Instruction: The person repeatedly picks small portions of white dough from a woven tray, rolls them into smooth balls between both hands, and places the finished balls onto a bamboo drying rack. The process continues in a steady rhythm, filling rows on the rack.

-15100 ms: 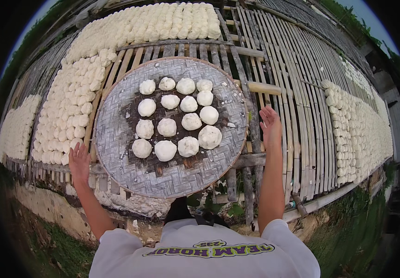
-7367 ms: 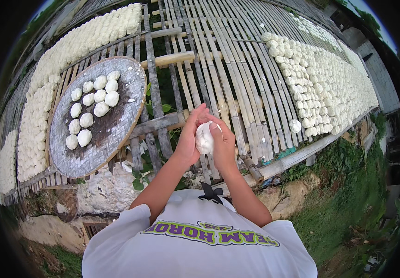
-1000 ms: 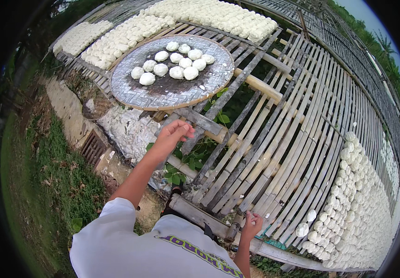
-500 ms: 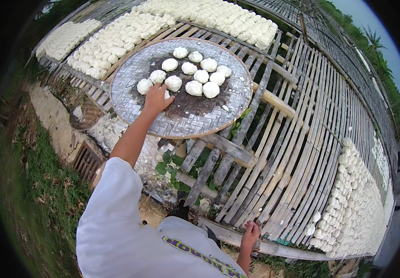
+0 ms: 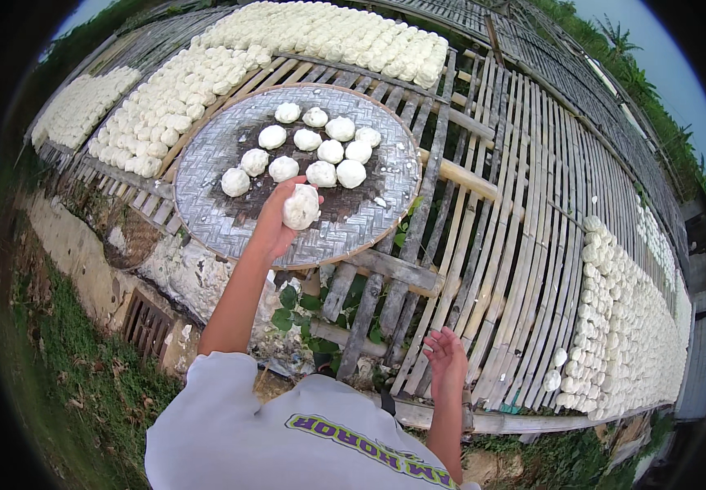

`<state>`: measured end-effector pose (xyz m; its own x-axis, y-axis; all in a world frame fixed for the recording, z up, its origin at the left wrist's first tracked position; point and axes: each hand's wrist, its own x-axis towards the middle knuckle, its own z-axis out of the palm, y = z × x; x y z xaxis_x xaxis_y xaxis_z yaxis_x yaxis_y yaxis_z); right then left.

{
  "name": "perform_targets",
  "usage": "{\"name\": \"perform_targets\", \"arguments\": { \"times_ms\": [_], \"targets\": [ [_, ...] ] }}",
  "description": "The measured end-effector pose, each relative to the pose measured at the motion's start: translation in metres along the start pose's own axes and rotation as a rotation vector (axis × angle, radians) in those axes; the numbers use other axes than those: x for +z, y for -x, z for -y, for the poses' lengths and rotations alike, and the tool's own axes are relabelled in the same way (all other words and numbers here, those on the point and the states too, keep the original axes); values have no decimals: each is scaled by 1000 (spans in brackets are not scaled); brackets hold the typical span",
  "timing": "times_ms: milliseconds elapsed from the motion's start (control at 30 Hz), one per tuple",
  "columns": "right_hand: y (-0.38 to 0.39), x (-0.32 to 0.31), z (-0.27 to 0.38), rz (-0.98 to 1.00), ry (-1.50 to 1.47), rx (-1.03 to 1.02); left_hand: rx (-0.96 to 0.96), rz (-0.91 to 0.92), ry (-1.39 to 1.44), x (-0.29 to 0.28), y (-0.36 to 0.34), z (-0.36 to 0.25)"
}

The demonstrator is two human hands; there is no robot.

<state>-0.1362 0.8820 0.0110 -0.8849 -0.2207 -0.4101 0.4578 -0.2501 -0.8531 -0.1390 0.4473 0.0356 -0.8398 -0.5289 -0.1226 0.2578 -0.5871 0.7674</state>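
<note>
Over the near edge of the round woven bamboo tray, my left hand is closed around a white, rough-surfaced, dough-like ball. Its fingers lie partly hidden behind the ball. Several similar white balls sit in loose rows on the tray, whose middle is stained dark and dotted with white crumbs. My right hand is raised above the near edge of the bamboo rack, palm up, fingers loosely bent and apart. Nothing is in it, and it touches nothing.
The tray rests on a slatted bamboo rack with gaps between slats. Dense rows of white lumps cover the far side and the right side. A low wall, a brown slotted crate and grass lie to the left.
My left hand has lifted a white ball off the tray and drawn it toward me. My right hand has come up and its fingers have opened. The view has shifted slightly.
</note>
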Motion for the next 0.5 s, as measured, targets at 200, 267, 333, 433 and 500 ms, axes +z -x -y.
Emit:
{"name": "perform_targets", "arguments": {
  "times_ms": [200, 267, 333, 433, 500],
  "targets": [
    [-15, 104, 73, 545, -456, 321, 279, 876, -723, 126, 69, 42],
    [-19, 106, 87, 463, -424, 258, 869, 863, -1350, 155, 86, 57],
    [-14, 99, 86, 228, -504, 168, 680, 683, -949, 177, 104, 77],
    [-4, 89, 66, 83, -445, -195, -33, 236, -194, 196, 131, 111],
    [4, 76, 55, 59, -36, -475, -419, 172, 203, 204, 141, 131]
  ]
}}
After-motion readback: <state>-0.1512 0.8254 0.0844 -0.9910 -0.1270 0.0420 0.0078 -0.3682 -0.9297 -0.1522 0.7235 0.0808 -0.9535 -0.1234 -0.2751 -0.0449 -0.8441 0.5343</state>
